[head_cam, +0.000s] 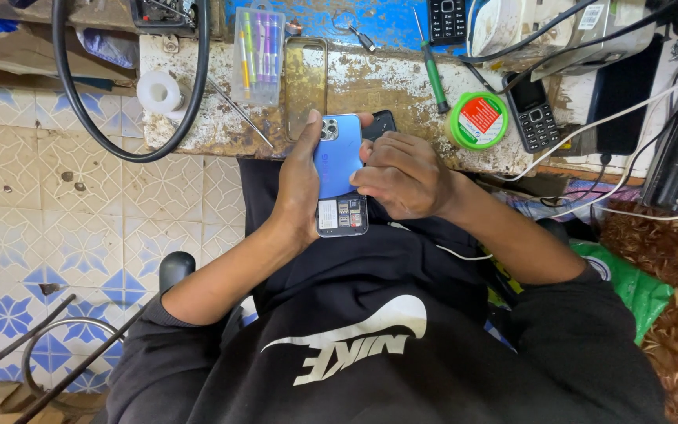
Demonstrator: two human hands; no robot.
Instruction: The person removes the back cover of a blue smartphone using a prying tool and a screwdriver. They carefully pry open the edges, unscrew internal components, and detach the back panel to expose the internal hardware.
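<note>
Centre of frame: left hand (298, 184) wrapped around blue phone (338, 157), thumb along its left edge, fingers closed behind | right hand (402, 174) curled over phone's right edge, fingers together, pressing | phone's lower end lay open, above lap | green round tin (478, 120) on worn bench (386, 86), upper right.

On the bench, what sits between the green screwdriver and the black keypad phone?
In the head view, a round green-rimmed tin sits between the green screwdriver and the black keypad phone.
</note>
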